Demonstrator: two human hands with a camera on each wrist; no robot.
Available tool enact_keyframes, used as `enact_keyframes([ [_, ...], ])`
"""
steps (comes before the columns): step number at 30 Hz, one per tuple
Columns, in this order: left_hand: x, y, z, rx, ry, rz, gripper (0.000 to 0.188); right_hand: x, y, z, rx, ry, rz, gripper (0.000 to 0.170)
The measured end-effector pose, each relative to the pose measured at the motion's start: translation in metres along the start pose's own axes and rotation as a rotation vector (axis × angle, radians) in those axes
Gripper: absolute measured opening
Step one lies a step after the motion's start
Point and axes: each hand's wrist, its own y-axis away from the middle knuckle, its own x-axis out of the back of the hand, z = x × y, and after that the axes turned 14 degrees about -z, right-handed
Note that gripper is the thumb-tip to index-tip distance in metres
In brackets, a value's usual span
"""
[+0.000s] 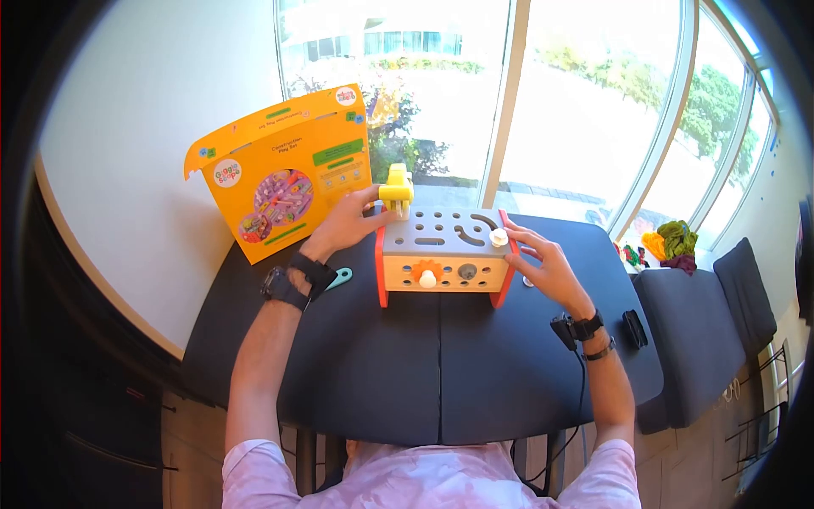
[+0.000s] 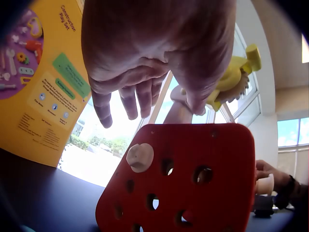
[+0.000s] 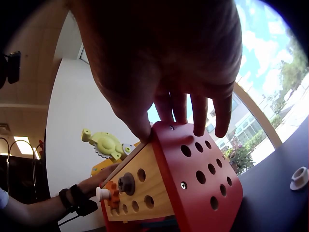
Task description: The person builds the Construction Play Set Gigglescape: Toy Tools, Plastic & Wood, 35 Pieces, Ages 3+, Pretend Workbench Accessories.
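Note:
A toy workbench (image 1: 440,249) with a grey slotted top, red ends and a pale wooden front stands on the table. At its left end my left hand (image 1: 343,225) has its thumb by the top edge, fingers extended beside a yellow toy circular saw (image 1: 396,185). The saw sits above a pale piece (image 2: 177,114) at that end. My right hand (image 1: 547,265) touches the right end, thumb on the top front corner, fingers straight over the red side. A white bolt (image 1: 498,237) stands on top near those fingers. The front carries an orange gear (image 1: 426,268) and a grey screw (image 1: 467,271).
A yellow play set box (image 1: 292,174) stands behind on the left. A teal flat tool (image 1: 340,278) lies near my left wrist, and a white part (image 3: 300,178) beside the right end. A black case (image 1: 634,329) lies at the table's right edge. Windows rise behind.

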Motion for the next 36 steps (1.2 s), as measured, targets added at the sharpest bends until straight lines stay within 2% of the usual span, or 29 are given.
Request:
enact_keyframes([
  [1, 0.0, 0.003, 0.001, -0.011, 0.03, 0.013, 0.047, 0.001, -0.001, 0.001, 0.004, -0.001, 0.001, 0.053],
  [4, 0.021, 0.025, -0.004, 0.106, 0.095, 0.087, 0.051, -0.001, 0.001, 0.0, 0.003, -0.015, 0.004, 0.053],
  [7, 0.039, 0.066, -0.019, 0.251, -0.019, -0.02, 0.05, 0.002, 0.002, -0.003, 0.009, -0.026, 0.003, 0.053],
  [10, 0.051, 0.108, -0.034, 0.451, -0.128, -0.248, 0.052, 0.002, 0.001, -0.002, 0.012, -0.035, 0.004, 0.053],
  [15, 0.048, 0.145, -0.06, 0.509, -0.235, -0.334, 0.066, 0.002, 0.001, -0.001, -0.005, -0.027, 0.006, 0.052],
  [20, 0.041, 0.146, -0.062, 0.523, -0.229, -0.349, 0.067, 0.002, 0.0, 0.003, 0.0, -0.008, -0.007, 0.053],
  [26, 0.04, 0.138, -0.064, 0.546, -0.264, -0.442, 0.046, 0.002, 0.002, 0.001, -0.012, -0.023, -0.013, 0.053],
  [31, 0.041, 0.139, -0.061, 0.439, -0.29, -0.385, 0.034, 0.004, 0.002, -0.002, -0.009, -0.027, -0.022, 0.053],
  [36, 0.051, 0.127, -0.024, 0.281, -0.211, -0.303, 0.032, 0.003, 0.0, -0.003, -0.04, 0.039, 0.02, 0.051],
])
